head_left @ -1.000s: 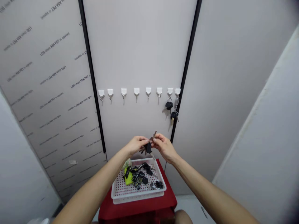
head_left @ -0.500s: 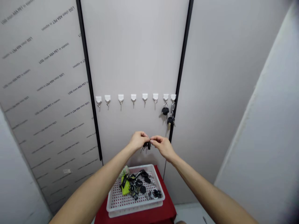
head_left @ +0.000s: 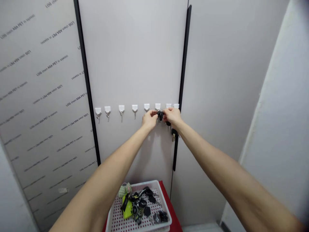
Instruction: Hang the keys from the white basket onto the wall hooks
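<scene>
A bunch of black-headed keys [head_left: 160, 116] is pinched between my two hands, just under a white wall hook [head_left: 157, 106]. My left hand [head_left: 150, 119] grips it from the left, fingers closed. From the right my right hand [head_left: 172, 116] also closes on the bunch, and it partly covers the hook to its right. Whether the ring touches the hook's metal is too small to tell. Below my right hand, another set of keys [head_left: 174, 132] hangs on the wall, partly hidden by the hand and wrist.
More white hooks [head_left: 121, 109] run in a row to the left. Down in front, a white perforated basket [head_left: 138, 229] holds several key bunches and a bright yellow item [head_left: 127, 207]. It stands on a red surface [head_left: 174, 222]. Black vertical strips [head_left: 184, 64] flank the panel.
Both hands have risen from above the basket to the hook row, carrying the keys. The view has tilted, so the basket sits lower in the picture.
</scene>
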`<action>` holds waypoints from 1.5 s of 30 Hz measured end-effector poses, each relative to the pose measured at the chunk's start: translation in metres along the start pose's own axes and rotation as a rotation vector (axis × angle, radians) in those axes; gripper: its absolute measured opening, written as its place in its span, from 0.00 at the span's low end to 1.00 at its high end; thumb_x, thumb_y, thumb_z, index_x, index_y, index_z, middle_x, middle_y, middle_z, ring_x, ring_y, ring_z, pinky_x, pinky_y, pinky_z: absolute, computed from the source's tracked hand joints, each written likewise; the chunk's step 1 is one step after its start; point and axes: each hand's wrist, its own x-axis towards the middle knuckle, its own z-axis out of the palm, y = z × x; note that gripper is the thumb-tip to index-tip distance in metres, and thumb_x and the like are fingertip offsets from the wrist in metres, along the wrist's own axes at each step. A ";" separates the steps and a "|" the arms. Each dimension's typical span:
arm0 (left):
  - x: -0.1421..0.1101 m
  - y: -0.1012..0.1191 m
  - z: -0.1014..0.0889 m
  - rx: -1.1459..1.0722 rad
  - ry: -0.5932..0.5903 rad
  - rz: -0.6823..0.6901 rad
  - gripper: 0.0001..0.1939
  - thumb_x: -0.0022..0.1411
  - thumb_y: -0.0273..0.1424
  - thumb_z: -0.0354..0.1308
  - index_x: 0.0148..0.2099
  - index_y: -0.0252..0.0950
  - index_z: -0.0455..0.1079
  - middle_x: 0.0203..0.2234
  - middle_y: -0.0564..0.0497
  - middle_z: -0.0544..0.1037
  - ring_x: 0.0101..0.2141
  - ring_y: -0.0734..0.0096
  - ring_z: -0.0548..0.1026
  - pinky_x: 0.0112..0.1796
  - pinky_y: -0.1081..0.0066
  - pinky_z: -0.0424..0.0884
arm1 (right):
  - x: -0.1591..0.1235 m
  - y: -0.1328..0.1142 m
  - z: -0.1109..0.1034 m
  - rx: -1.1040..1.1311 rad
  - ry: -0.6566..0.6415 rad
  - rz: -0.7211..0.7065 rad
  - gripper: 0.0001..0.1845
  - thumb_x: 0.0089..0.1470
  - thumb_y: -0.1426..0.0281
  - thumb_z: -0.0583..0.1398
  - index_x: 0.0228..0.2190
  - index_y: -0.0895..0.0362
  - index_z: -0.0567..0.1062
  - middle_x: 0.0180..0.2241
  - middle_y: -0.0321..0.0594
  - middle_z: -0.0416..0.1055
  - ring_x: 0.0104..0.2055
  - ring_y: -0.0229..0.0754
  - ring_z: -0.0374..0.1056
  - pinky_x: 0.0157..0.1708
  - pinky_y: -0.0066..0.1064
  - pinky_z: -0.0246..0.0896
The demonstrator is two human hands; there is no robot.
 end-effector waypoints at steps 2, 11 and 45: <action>0.005 -0.006 0.002 0.078 0.013 -0.001 0.12 0.43 0.23 0.49 0.33 0.33 0.65 0.27 0.51 0.71 0.28 0.78 0.67 0.32 0.76 0.62 | 0.007 -0.001 0.003 -0.095 0.010 0.021 0.05 0.33 0.75 0.53 0.12 0.59 0.61 0.09 0.34 0.57 0.14 0.33 0.56 0.13 0.26 0.54; -0.031 -0.025 -0.014 0.288 -0.051 -0.101 0.18 0.43 0.23 0.48 0.40 0.29 0.62 0.35 0.44 0.69 0.34 0.71 0.66 0.36 0.72 0.60 | -0.004 0.026 0.007 -0.168 -0.023 -0.027 0.06 0.37 0.71 0.52 0.22 0.61 0.65 0.18 0.37 0.63 0.16 0.32 0.59 0.16 0.26 0.55; -0.215 -0.150 -0.034 0.026 -0.239 -0.432 0.11 0.45 0.25 0.49 0.36 0.32 0.59 0.21 0.53 0.68 0.24 0.78 0.66 0.29 0.75 0.62 | -0.189 0.142 -0.024 -0.048 -0.526 0.525 0.05 0.37 0.68 0.51 0.20 0.57 0.58 0.09 0.26 0.56 0.10 0.28 0.52 0.11 0.21 0.46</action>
